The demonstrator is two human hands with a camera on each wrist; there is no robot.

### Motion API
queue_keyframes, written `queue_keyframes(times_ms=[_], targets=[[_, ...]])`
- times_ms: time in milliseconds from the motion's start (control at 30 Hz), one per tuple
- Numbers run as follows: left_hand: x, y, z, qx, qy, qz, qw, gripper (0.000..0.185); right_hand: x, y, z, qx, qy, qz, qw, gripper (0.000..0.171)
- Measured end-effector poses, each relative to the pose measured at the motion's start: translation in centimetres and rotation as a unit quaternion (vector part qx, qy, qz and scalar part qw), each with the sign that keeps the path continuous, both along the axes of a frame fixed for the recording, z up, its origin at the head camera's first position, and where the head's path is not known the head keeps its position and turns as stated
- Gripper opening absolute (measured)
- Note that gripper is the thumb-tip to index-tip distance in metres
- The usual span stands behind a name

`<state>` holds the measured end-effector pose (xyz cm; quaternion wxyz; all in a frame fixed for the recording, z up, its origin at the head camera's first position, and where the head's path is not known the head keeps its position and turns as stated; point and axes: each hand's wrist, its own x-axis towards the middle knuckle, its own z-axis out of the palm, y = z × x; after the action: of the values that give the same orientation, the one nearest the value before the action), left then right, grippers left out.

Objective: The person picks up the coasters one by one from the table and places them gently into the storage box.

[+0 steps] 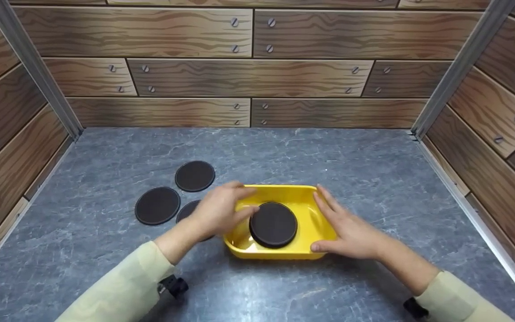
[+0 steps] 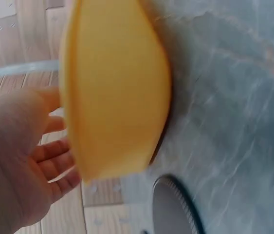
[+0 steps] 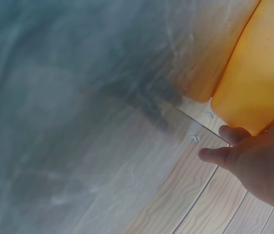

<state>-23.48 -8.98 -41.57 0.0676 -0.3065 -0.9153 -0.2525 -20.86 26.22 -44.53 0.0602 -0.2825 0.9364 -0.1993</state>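
One disc point(image 1: 273, 224) lies in the yellow tray point(image 1: 315, 223); three discs point(image 1: 157, 205) wait on the desk point(image 1: 373, 179). Left hand point(image 1: 218, 209) and right hand point(image 1: 351, 228), fingers loosely spread, flank the tray.

Shallow yellow plastic tray point(image 1: 304, 197) sat at centre of the grey marbled tabletop point(image 1: 373, 170). One round black rubber disc point(image 1: 273, 224) lay inside it. Three more round black discs lay at the tray's 9 to 10 o'clock: far disc point(image 1: 195, 175), left disc point(image 1: 157, 205), and a third disc point(image 1: 187, 210) partly under the left hand point(image 1: 219, 209). Left hand was at the tray's 9 o'clock edge, right hand point(image 1: 349, 228) at 3 o'clock. Wood-plank wall point(image 1: 248, 76) stood at 12 o'clock.
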Motion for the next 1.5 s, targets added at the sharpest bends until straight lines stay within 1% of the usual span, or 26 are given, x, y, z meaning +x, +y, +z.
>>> queue_keyframes(times_ms=[100, 167, 200, 267, 333, 400, 467, 600, 700, 800, 967, 1167, 1267, 1333, 1433, 1500], targets=[[-0.7, -1.8, 0.5, 0.077, 0.029, 0.015, 0.9965, 0.039, 0.0, 0.0, 0.0, 0.001, -0.001, -0.002, 1.0, 0.12], [-1.1, -3.4, 0.7, 0.121, 0.031, 0.027, 0.9919, 0.036, 0.0, 0.0, 0.0, 0.001, -0.002, -0.003, 1.0, 0.12], [-1.2, -4.3, 0.8, 0.14, 0.025, 0.034, 0.9892, 0.035, -0.1, 0.0, 0.0, 0.002, -0.002, -0.003, 1.0, 0.121], [-1.6, -6.1, 0.8, 0.165, 0.006, 0.057, 0.9847, 0.035, -0.1, -0.1, 0.0, 0.004, -0.002, -0.003, 1.0, 0.121], [-1.9, -8.0, 0.7, 0.181, -0.016, 0.08, 0.98, 0.037, -0.1, -0.1, 0.0, 0.003, -0.003, -0.002, 1.0, 0.121], [-2.3, -10.0, 0.4, 0.188, -0.038, 0.101, 0.9762, 0.041, -0.1, -0.1, 0.0, -0.002, -0.001, 0.0, 1.0, 0.12], [-2.5, -11.8, 0.0, 0.19, -0.058, 0.116, 0.973, 0.046, -0.1, 0.0, 0.0, -0.007, 0.001, 0.004, 1.0, 0.119], [-2.8, -14.9, -0.9, 0.191, -0.099, 0.124, 0.9687, 0.056, -0.1, 0.0, 0.0, -0.013, 0.005, 0.009, 1.0, 0.118], [-2.7, -16.6, -1.5, 0.191, -0.125, 0.122, 0.9659, 0.064, -0.1, 0.1, -0.1, -0.011, 0.005, 0.007, 1.0, 0.118], [-2.7, -17.8, -2.1, 0.187, -0.14, 0.121, 0.9647, 0.069, -0.1, 0.1, -0.1, -0.008, 0.004, 0.003, 1.0, 0.119], [-2.7, -19.2, -3.0, 0.17, -0.156, 0.119, 0.9658, 0.076, 0.0, 0.1, -0.1, -0.007, 0.002, 0.001, 1.0, 0.119], [-2.5, -20.2, -3.7, 0.123, -0.205, 0.106, 0.9652, 0.094, 0.0, 0.1, -0.1, -0.008, 0.004, 0.003, 1.0, 0.12], [-2.6, -20.5, -3.9, 0.107, -0.217, 0.103, 0.9647, 0.098, 0.0, 0.1, -0.1, -0.007, 0.006, 0.005, 1.0, 0.12], [-2.7, -20.6, -4.0, 0.105, -0.222, 0.103, 0.9639, 0.099, 0.0, 0.1, -0.1, -0.007, 0.007, 0.005, 1.0, 0.12], [-2.8, -20.9, -4.0, 0.118, -0.234, 0.099, 0.9599, 0.098, 0.0, 0.1, 0.0, -0.006, 0.004, 0.005, 1.0, 0.12], [-2.8, -21.0, -3.9, 0.123, -0.234, 0.096, 0.9596, 0.097, 0.1, 0.1, 0.1, -0.005, 0.002, 0.005, 1.0, 0.12]])
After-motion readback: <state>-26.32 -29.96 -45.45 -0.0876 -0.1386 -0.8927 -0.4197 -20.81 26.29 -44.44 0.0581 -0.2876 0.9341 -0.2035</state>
